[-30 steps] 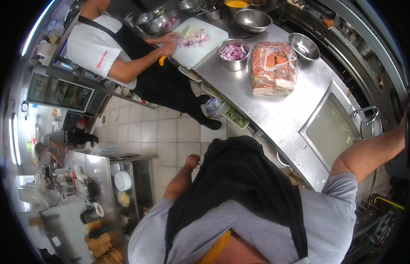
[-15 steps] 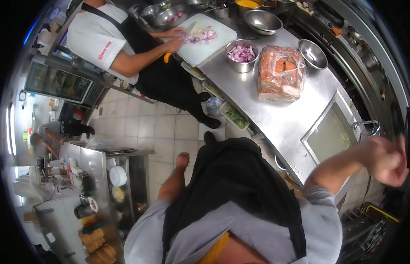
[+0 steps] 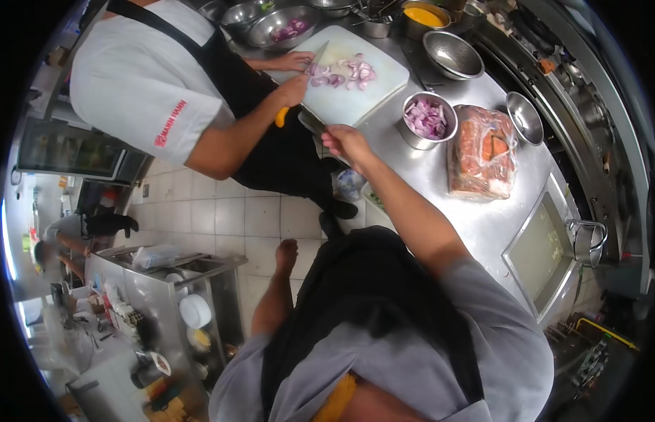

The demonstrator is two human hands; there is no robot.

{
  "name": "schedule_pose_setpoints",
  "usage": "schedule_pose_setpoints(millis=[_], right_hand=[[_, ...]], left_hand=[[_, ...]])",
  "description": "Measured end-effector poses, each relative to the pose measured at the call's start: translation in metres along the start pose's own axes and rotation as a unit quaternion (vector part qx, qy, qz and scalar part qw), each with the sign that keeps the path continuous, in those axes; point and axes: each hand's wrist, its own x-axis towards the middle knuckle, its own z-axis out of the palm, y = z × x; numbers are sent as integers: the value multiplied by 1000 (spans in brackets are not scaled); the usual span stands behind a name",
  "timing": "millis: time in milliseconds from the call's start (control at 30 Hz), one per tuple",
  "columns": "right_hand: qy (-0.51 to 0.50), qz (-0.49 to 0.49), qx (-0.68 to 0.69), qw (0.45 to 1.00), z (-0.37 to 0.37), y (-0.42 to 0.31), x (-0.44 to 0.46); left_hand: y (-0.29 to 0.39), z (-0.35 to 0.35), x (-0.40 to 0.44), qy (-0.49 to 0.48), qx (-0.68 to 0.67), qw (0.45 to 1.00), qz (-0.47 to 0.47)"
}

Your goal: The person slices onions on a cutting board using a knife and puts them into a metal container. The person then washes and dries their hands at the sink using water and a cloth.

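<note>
My right hand (image 3: 347, 145) reaches across to the near corner of the white cutting board (image 3: 363, 109), its fingers curled by the counter edge. Whether something sits in those fingers is unclear; a dark strip lies just beyond them. My left hand (image 3: 287, 251) hangs at my side over the floor, closed and seemingly holding nothing. Sliced red onion (image 3: 357, 72) lies on the board, where a co-worker's hands (image 3: 294, 88) work with a yellow-handled knife (image 3: 281, 117). Right of my right hand stands a metal pot of cut red onion (image 3: 426, 119).
A plastic-wrapped block of reddish-orange food (image 3: 482, 153) rests on the steel counter (image 3: 475, 225). Metal bowls (image 3: 453, 55) stand behind, with a sink (image 3: 542, 250) at the right. The co-worker (image 3: 222, 91) stands close on my left. A shelved steel unit (image 3: 155, 281) is at lower left.
My right hand has swung from the far right across the counter to the board's near corner. My left hand stays low. The view has shifted, with the counter items now further right.
</note>
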Motion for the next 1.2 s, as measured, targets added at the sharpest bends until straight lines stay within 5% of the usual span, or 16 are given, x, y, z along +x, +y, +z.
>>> schedule_pose_setpoints(millis=[233,400,633,700,833,900,1000,1200], right_hand=[[74,95,141,983,59,13,121],[-60,33,305,950,67,26,163],[-41,25,332,942,78,0,144],[46,-53,373,925,83,0,141],[66,-8,337,939,60,-11,130],[157,-19,273,949,50,-21,121],[135,-11,215,967,25,-27,114],[98,15,218,971,-14,-37,92]], left_hand=[[62,-37,65,-93,79,989,83],[125,-40,95,-137,118,974,137],[229,2,84,-136,122,925,333],[268,17,70,-134,83,920,360],[354,36,31,-122,16,881,457],[395,47,18,-105,-4,862,497],[447,66,28,-74,-62,801,591],[528,111,155,-14,40,864,501]])
